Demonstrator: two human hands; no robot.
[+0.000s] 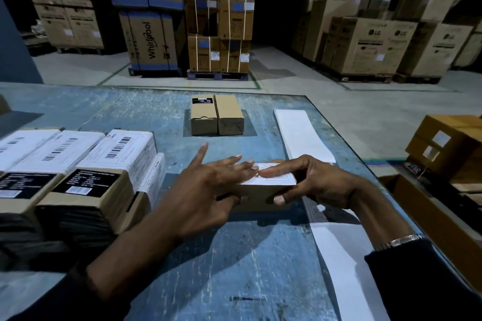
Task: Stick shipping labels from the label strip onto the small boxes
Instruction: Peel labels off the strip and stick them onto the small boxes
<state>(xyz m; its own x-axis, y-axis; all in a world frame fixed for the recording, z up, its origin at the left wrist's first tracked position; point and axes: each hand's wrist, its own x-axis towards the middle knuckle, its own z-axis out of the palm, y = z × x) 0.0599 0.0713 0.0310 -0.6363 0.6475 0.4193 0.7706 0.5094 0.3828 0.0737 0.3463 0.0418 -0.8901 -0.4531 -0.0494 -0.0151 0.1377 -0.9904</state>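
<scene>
The right hand (317,185) pinches the box (257,195), with its thumb on the near side and its first finger flat on the white label (273,177) on top, and the left hand (206,190) has its fingers spread out straight, with the tips pressing on the label and the thumb on the box's near side. The box sits in the middle of the blue table (234,255), and its long side runs left to right between the two hands. The white strip (336,266) lies just to its right and runs away from the person, labelled boxes (86,174) are packed together on the left, and two plain boxes (217,114) stand side by side farther back.
</scene>
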